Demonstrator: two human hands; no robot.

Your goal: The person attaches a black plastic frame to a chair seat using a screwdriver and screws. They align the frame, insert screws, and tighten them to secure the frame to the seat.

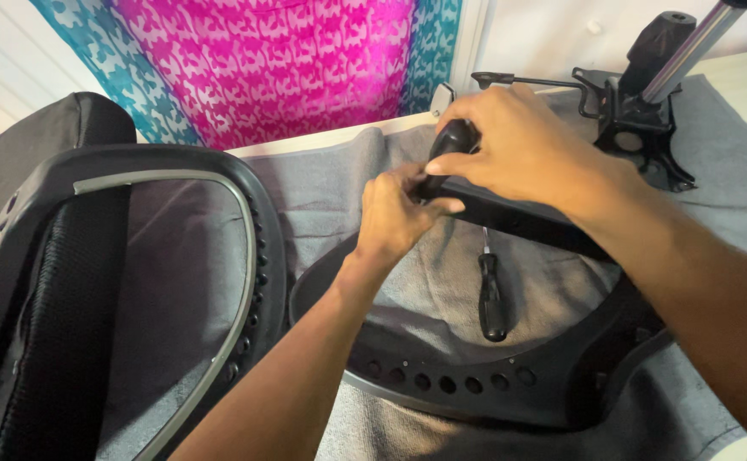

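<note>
My right hand [523, 145] grips the rounded end of a black plastic chair armrest [510, 218] that reaches across a black chair frame [476, 388]. My left hand [395, 213] pinches the armrest just below that end, fingers closed on its underside. What the fingertips touch there is hidden. A black-handled screwdriver [491, 299] lies on the grey cloth [339, 179] inside the frame, right under the armrest.
A black mesh chair back [75, 282] with a grey rim fills the left. At the back right stands a black metal chair mechanism [638, 128] with a silver gas cylinder [689, 47]. A pink and teal patterned cloth [288, 60] hangs behind.
</note>
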